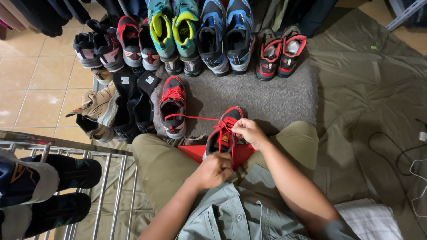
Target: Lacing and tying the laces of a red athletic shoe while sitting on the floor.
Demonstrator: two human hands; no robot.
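Left hand: the left hand (214,170) was down by the heel of the shoe, fingers curled shut, and looked to be gripping the shoe or its lace; which one, I couldn't tell.
Right hand: the right hand (249,131) was up at the toe end, fingers pinched tight on the red lace (192,118).
Shoe in play: a black shoe with red trim (222,133) sat between the person's knees, resting on a red sheet (195,153) in the lap, toe pointing away from the body.
Lace: it ran out taut to the left from the shoe's eyelets, right across to its mate.
Mate: the matching black-and-red shoe (172,106) stood just beside on the grey rug (267,95), upright, laces done in red.
Back row: pairs lined up along the far edge of the rug, namely teal-and-yellow shoes (173,31), blue-and-black shoes (224,35) and a red-and-black pair (281,51) at the right end.
Left pile: black boots (133,104) and tan shoes (95,111) huddled off the rug's left side.
Floor: an olive cloth (369,89) was spread under it all, with cables (400,151) trailing at the right.
Near left: a metal rack (102,178) carried dark shoes (62,171).
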